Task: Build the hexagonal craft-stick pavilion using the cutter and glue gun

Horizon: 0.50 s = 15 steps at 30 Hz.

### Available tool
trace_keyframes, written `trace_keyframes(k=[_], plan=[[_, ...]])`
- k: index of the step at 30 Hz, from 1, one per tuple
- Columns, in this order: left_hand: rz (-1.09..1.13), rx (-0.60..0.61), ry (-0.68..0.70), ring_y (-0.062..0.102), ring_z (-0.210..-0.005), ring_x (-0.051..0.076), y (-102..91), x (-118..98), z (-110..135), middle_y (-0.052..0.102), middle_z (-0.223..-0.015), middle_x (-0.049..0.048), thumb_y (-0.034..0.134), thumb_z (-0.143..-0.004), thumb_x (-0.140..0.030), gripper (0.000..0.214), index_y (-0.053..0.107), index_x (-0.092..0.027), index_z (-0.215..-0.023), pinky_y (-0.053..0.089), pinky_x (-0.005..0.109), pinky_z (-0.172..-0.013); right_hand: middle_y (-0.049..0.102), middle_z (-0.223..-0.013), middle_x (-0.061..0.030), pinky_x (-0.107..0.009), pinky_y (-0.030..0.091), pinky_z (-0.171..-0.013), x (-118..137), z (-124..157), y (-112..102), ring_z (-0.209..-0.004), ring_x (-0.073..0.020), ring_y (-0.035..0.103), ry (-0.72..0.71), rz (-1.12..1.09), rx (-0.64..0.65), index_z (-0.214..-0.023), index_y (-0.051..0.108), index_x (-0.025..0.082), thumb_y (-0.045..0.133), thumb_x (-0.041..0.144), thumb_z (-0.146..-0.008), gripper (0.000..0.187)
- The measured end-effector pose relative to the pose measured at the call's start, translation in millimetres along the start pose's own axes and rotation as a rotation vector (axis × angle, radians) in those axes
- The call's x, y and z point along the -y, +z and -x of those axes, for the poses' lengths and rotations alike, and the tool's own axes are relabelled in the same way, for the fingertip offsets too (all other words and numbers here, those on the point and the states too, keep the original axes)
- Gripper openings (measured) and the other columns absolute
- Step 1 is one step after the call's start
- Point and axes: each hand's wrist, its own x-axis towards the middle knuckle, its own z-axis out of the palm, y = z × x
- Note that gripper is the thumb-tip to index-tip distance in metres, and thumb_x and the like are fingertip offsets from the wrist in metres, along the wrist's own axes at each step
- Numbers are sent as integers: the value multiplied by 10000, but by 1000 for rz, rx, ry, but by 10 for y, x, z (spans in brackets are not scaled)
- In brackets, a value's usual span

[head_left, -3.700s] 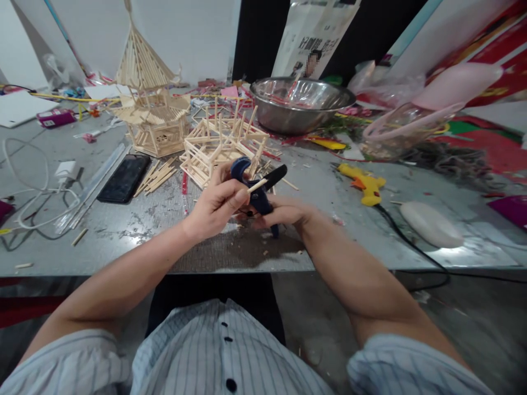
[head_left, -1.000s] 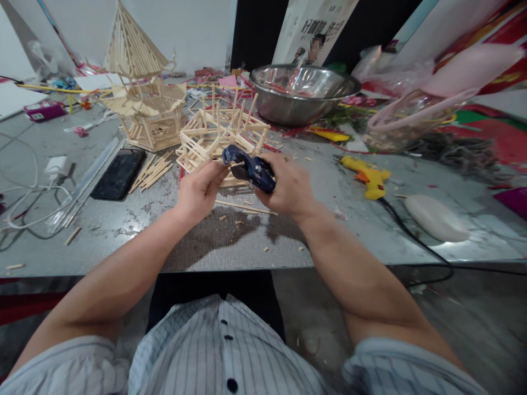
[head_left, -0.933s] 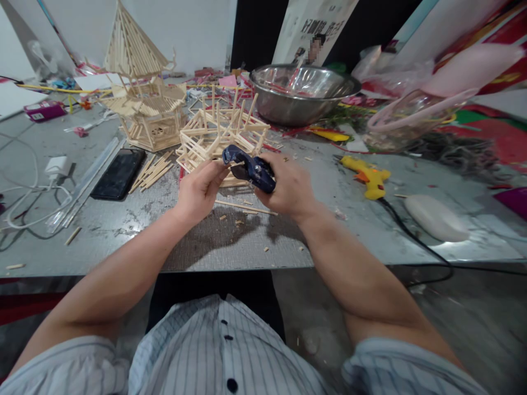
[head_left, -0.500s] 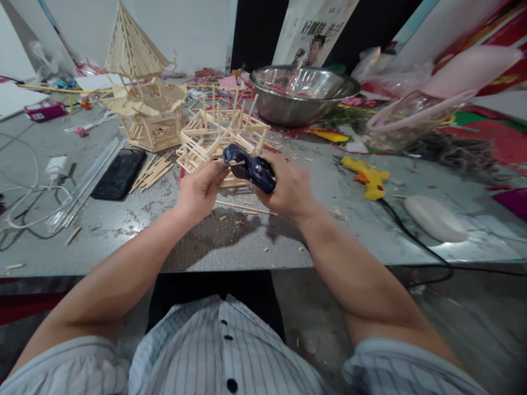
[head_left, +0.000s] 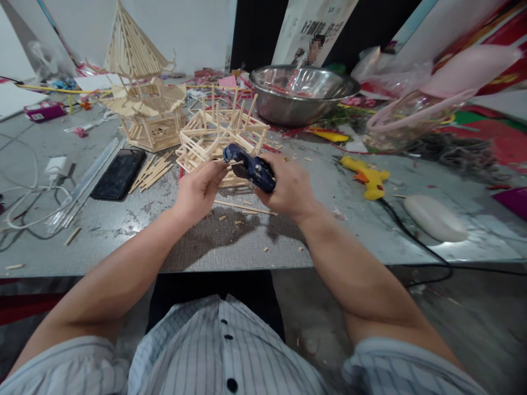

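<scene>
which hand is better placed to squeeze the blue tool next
The right hand, most likely: it is wrapped around the blue tool. The left hand is pinched near the tool's other end, and whether it holds anything is hidden.

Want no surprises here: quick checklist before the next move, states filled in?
1. Blue tool gripped by right hand: ok.
2. Left hand well away from the tool: not ok, it is right by the tool's end.
3. Anything pinched in the left hand: cannot tell, the grip hides it.
4. Glue gun away from both hands: ok, lying off to their right.
5. Table below the hands free of bits: not ok, long stick and scraps there.
</scene>
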Motion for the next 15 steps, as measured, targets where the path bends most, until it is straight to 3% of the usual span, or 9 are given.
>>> trace_keyframes(k=[9,15], plan=[[5,37,-27,669,-814,129,-13,-4,2,698,-881,58,344,-1029,-414,395,656,-173,-1044,488,213,-664,653,-1166,-141,-466,505,-844,-1,1,-2,-1061,-326,615,-1,-17,9,-1248,530,171,534,276,-726,533],[7,10,22,667,-795,121,-3,4,1,703,-875,50,375,-1027,-345,328,653,-172,-1005,486,208,-648,663,-1161,-133,-462,509,-851,4,2,1,-1062,-320,620,8,-33,1,-1244,532,179,539,263,-710,541]])
